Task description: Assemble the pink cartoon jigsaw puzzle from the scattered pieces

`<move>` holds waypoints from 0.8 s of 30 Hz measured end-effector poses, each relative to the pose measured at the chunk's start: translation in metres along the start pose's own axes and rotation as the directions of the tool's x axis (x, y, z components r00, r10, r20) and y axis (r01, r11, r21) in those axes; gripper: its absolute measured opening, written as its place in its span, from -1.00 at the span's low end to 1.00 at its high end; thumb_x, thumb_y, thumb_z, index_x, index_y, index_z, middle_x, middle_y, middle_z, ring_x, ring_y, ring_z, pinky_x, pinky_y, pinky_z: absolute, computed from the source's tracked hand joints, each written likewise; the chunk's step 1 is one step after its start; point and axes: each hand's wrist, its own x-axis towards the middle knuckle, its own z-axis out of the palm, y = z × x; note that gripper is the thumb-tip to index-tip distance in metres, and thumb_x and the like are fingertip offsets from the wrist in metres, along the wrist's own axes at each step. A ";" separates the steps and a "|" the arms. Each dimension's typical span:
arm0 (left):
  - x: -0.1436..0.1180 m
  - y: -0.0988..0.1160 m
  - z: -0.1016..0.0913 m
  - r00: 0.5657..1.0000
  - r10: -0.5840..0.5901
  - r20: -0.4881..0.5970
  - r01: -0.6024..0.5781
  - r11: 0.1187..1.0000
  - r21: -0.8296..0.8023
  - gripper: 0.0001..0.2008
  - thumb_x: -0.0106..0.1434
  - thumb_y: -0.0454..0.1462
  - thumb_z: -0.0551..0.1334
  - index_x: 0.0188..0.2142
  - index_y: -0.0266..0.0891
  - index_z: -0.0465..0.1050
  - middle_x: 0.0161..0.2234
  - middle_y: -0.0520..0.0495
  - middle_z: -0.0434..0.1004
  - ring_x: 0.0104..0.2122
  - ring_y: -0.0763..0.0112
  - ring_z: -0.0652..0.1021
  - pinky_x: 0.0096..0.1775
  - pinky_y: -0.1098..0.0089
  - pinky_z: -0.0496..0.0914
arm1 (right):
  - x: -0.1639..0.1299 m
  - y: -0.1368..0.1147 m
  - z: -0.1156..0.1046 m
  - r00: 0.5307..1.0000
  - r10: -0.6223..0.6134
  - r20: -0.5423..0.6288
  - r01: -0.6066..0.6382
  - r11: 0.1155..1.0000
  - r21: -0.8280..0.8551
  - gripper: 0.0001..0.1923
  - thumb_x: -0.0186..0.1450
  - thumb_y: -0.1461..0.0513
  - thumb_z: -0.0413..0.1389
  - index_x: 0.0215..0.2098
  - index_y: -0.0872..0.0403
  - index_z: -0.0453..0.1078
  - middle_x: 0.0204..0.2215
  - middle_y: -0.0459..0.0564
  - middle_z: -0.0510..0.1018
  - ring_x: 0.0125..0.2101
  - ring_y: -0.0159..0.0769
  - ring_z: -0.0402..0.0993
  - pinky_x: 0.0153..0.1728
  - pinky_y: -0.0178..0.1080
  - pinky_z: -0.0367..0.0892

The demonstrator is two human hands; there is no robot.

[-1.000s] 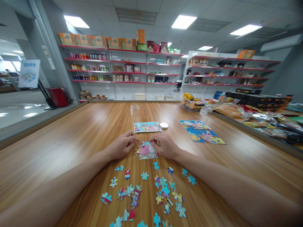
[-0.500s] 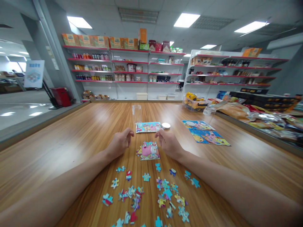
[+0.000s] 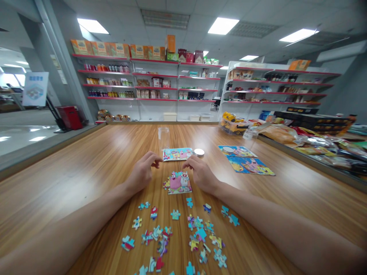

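Note:
A partly joined jigsaw puzzle with pink and white cartoon figures lies between my hands, its left edge uneven. My left hand hovers at its upper left, fingers loosely bent and slightly apart, nothing seen in them. At the upper right corner is my right hand, its fingers bent toward the puzzle's top edge; whether they touch it I cannot tell. Just beyond lies a cartoon picture card. Loose puzzle pieces are scattered nearer to me, several of them heaped in two clusters.
Behind the card stands a clear jar, with a silver lid to the right. Two blue picture sheets lie farther right. A plastic bin of yellow toys and packaged goods line the right side.
My right hand's fingers have reached slightly left over the puzzle's top edge. My left hand has loosened and shifted a little. The whole view has moved slightly; the pieces lie as before.

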 end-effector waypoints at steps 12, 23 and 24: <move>0.001 0.008 -0.003 0.939 0.098 0.328 -0.111 0.994 0.022 -0.34 -0.01 -0.62 -0.07 0.02 -0.19 0.39 0.00 -0.10 0.40 0.02 0.32 0.44 0.06 0.25 0.37 | -0.002 -0.003 0.000 0.995 -0.001 0.101 0.007 0.998 -0.058 -0.59 0.05 0.58 -0.06 -0.27 0.13 0.42 -0.32 0.01 0.40 -0.26 -0.21 0.37 -0.23 -0.22 0.28; 0.003 0.009 -0.005 0.955 0.122 0.271 -0.123 0.992 -0.011 -0.42 -0.01 -0.60 -0.08 -0.09 -0.23 0.47 -0.10 -0.09 0.53 -0.09 0.35 0.53 -0.03 0.31 0.42 | -0.004 -0.001 0.003 0.989 0.000 0.147 0.009 0.998 -0.063 -0.65 0.11 0.56 -0.01 -0.28 0.14 0.46 -0.33 0.02 0.44 -0.26 -0.22 0.40 -0.22 -0.22 0.31; 0.002 0.009 -0.005 0.954 0.122 0.274 -0.123 0.992 -0.012 -0.42 -0.01 -0.60 -0.08 -0.09 -0.23 0.47 -0.11 -0.09 0.53 -0.09 0.35 0.53 -0.04 0.32 0.42 | -0.004 -0.001 0.003 0.989 0.005 0.146 0.005 0.998 -0.064 -0.65 0.11 0.56 -0.01 -0.28 0.14 0.46 -0.33 0.02 0.45 -0.26 -0.23 0.40 -0.22 -0.22 0.31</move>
